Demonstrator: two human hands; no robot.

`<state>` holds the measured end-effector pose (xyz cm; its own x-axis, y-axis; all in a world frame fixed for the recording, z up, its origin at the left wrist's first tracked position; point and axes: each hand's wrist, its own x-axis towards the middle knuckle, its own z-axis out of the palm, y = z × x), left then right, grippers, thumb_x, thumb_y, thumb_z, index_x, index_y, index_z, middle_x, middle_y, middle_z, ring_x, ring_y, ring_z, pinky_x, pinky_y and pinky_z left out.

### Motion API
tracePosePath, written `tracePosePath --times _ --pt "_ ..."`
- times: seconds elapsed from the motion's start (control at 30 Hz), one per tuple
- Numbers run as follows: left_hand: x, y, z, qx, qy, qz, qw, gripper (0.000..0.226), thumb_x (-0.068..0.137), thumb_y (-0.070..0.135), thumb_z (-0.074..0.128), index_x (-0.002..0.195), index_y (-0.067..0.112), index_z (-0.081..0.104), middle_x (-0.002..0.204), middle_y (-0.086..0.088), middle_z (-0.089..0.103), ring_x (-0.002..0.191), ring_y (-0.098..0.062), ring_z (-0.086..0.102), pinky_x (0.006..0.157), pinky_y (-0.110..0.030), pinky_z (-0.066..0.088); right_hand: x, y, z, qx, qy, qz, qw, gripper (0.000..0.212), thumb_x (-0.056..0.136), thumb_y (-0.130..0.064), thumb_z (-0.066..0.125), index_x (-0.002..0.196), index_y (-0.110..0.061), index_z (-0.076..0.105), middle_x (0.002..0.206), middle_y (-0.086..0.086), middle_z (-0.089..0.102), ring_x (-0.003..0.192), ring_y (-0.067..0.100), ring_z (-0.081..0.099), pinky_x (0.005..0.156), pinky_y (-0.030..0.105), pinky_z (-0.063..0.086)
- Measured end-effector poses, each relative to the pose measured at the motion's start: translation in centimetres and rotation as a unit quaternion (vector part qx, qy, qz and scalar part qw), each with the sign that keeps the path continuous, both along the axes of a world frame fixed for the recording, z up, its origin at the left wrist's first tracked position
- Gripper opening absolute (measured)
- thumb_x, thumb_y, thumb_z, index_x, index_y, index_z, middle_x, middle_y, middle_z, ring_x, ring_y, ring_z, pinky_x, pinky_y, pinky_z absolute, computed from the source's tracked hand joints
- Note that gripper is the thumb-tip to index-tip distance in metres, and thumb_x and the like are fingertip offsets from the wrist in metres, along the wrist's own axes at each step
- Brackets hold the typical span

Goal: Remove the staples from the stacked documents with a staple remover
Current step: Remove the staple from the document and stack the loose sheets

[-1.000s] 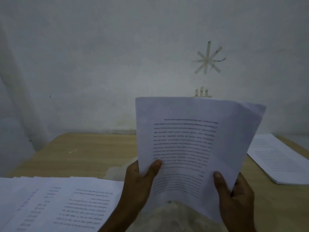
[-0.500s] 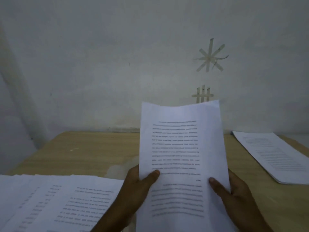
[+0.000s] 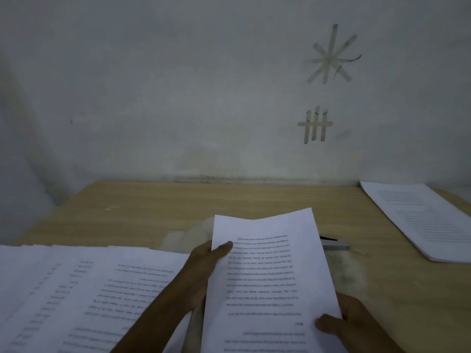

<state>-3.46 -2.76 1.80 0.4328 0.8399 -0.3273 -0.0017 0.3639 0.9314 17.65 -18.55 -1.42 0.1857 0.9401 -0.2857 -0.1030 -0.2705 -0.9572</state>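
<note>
Hidden behind the document [image 3: 270,276] or lost past the edges

The fingers of the left grip [image 3: 201,273] and right grip [image 3: 356,324] lie behind the sheets, with only the thumbs showing on the front. The document's lower end runs off the bottom edge and its print is too blurred to read. A dark and grey object [image 3: 335,245] on the bench [image 3: 178,210] shows just its right end past the paper, too little to name. The spread papers [image 3: 76,289] are cut by the left and bottom edges, and the far stack [image 3: 428,220] by the right.
</note>
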Motion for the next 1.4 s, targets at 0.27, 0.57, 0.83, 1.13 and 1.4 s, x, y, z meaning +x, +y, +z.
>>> tracePosePath --times 0.27,0.57,0.83,1.13,1.4 --pt "1.5 0.7 -1.6 0.084 0.13 0.013 0.988 0.018 0.096 0.018 0.052 0.112 0.02 0.058 0.108 0.0 0.066 0.095 -0.018 0.063 0.079 -0.033 0.05 -0.1 -0.1 -0.6 -0.026 -0.056 0.002 0.998 0.038 0.084 0.01 0.061 0.108 -0.019 0.06 0.091 -0.007 0.075 0.086 0.009 0.071 0.064 0.017 0.054" --pt "1.5 0.5 -1.9 0.102 0.158 -0.018 0.982 0.025 0.097 0.024 0.049 0.121 0.022 0.055 0.117 0.003 0.063 0.103 -0.018 0.061 0.086 -0.038 0.052 6.2 3.1 1.9 0.085 -0.427 -0.135 0.89 0.02 0.091 -0.007 0.058 0.094 -0.023 0.069 0.089 0.0 0.072 0.078 0.017 0.067 0.066 0.022 0.052" --pt "1.9 1.2 -1.6 0.048 0.122 -0.009 0.991 0.015 0.095 0.015 0.051 0.1 0.026 0.061 0.097 0.006 0.067 0.088 -0.016 0.065 0.064 -0.026 0.049 11.8 10.1 1.1 -0.008 -0.584 0.063 0.809 0.055 0.083 -0.032 0.071 0.133 -0.025 0.049 0.135 -0.006 0.046 0.123 0.016 0.044 0.106 0.038 0.032" --pt "1.9 2.1 -1.4 0.01 0.105 -0.007 0.994 0.018 0.092 0.009 0.052 0.091 0.023 0.061 0.089 -0.001 0.068 0.081 -0.021 0.065 0.061 -0.029 0.049 11.8 12.2 2.3 0.037 -0.588 0.181 0.787 0.032 0.086 -0.03 0.068 0.116 -0.035 0.055 0.116 -0.009 0.054 0.106 0.006 0.049 0.085 0.004 0.033" --pt "2.2 1.9 -1.3 0.042 0.069 -0.007 0.997 0.005 0.092 0.03 0.056 0.093 0.03 0.062 0.089 0.009 0.068 0.081 -0.011 0.065 0.058 -0.021 0.047 12.5 13.4 4.9 0.063 -0.548 0.106 0.828 0.028 0.089 -0.015 0.064 0.109 -0.033 0.055 0.102 -0.002 0.066 0.09 0.014 0.062 0.078 0.027 0.049"
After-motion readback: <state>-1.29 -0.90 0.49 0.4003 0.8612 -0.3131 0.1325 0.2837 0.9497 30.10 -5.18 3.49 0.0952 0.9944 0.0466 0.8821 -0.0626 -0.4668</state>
